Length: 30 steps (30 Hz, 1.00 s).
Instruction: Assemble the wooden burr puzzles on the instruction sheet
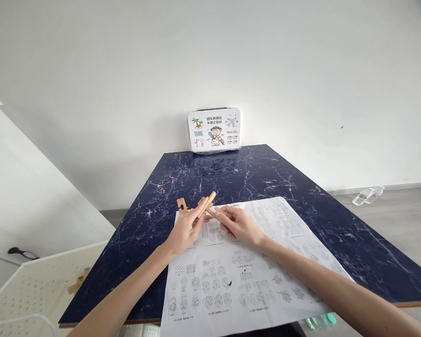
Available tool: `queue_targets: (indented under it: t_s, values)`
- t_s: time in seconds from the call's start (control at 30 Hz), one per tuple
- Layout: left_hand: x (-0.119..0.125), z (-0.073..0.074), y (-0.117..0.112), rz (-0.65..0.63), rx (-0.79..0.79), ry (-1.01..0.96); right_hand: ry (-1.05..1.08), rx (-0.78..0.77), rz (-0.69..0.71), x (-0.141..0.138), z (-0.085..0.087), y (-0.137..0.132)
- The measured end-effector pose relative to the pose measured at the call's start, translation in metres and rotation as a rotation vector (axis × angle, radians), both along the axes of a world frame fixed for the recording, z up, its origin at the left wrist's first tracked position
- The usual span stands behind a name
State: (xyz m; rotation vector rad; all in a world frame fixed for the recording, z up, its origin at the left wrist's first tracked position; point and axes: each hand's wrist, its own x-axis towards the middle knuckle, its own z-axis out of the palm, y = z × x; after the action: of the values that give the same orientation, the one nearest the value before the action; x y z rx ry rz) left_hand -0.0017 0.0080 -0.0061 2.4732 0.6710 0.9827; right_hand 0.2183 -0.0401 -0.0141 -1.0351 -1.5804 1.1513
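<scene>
Pale wooden puzzle sticks are in both hands above the middle of the blue table. My left hand (183, 232) is closed around a long wooden stick (211, 197), which points up and away to the right. My right hand (241, 225) pinches the end of another wooden stick (210, 212), which meets the first one at an angle; whether they interlock is hard to tell. Just beyond my left hand is a notched wooden piece (181, 204). Under both hands lies a white instruction sheet (231, 262) printed with small assembly drawings.
A white case with cartoon prints (215, 131) stands against the wall at the back of the dark blue marbled table (280, 178). Plastic bottles (366, 195) lie on the floor at right. At lower left, wooden pieces (77, 282) sit on a perforated cream surface (38, 285).
</scene>
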Motion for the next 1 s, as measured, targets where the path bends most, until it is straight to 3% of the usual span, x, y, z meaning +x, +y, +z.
queue_targets:
  t_s: [0.23, 0.67, 0.9, 1.0]
  values:
    - [-0.003, 0.005, 0.0, 0.009, -0.014, 0.038, 0.018, 0.012, 0.123, 0.005, 0.006, 0.001]
    - [-0.01, 0.004, 0.004, -0.044, 0.006, 0.05, 0.012, 0.0, 0.171, 0.007, 0.008, -0.002]
    - [0.0, 0.007, -0.005, 0.033, 0.018, 0.018, -0.003, 0.016, 0.079, 0.004, 0.007, -0.001]
    - [0.005, 0.006, -0.008, 0.005, 0.014, -0.03, -0.019, 0.029, 0.053, 0.002, 0.005, -0.002]
